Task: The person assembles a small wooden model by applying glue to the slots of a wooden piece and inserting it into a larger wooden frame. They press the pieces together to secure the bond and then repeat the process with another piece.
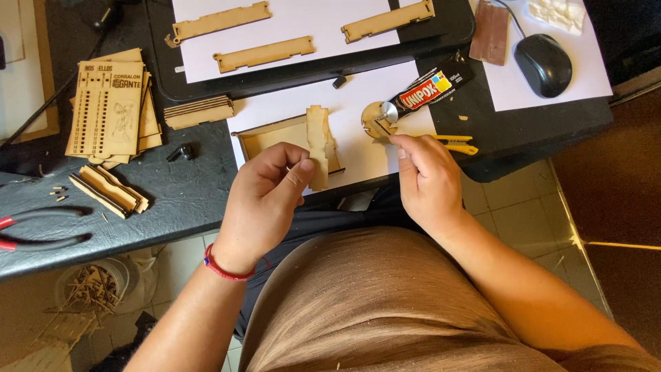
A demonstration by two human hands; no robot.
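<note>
A home hobby workshop: laser-cut wooden parts (107, 103), glue tube (428, 88), pliers (41, 231) and a mouse (543, 64) crowd the desk (186, 196).

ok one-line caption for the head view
Left hand holds a wooden piece; right hand reaches by a glue tube.

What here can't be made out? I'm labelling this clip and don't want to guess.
All in the head view:
- Right hand fingertips: whatever thin thing they pinch is too small to tell.
- Wooden piece: lower end covered by the left hand.
- Red-handled pliers: cut off by the left edge.
- Glue tube nozzle tip: blurred against the round wooden disc.
</note>
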